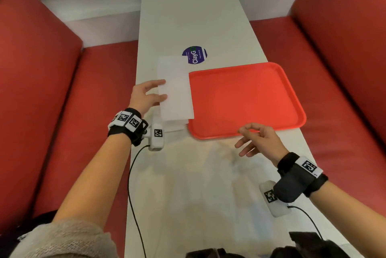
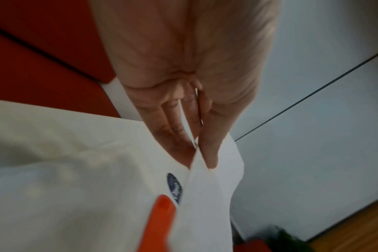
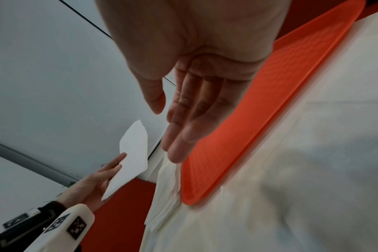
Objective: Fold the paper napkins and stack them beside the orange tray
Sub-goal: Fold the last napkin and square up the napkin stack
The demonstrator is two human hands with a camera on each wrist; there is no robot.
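Note:
A folded white napkin (image 1: 175, 88) is lifted just left of the orange tray (image 1: 246, 98). My left hand (image 1: 161, 90) pinches its left edge between thumb and fingers (image 2: 209, 153). The napkin (image 2: 211, 187) hangs over a low stack of folded napkins (image 1: 175, 125) lying against the tray's left rim. In the right wrist view the napkin (image 3: 132, 156) is clear of the stack (image 3: 164, 196). My right hand (image 1: 242, 138) hovers over the tray's near rim with relaxed fingers (image 3: 177, 150), holding nothing.
The narrow white table (image 1: 188, 17) runs away from me, with a round purple sticker (image 1: 194, 55) behind the napkins. Red padded benches (image 1: 94, 90) flank it on both sides. Wrist camera cables trail off the near table edge.

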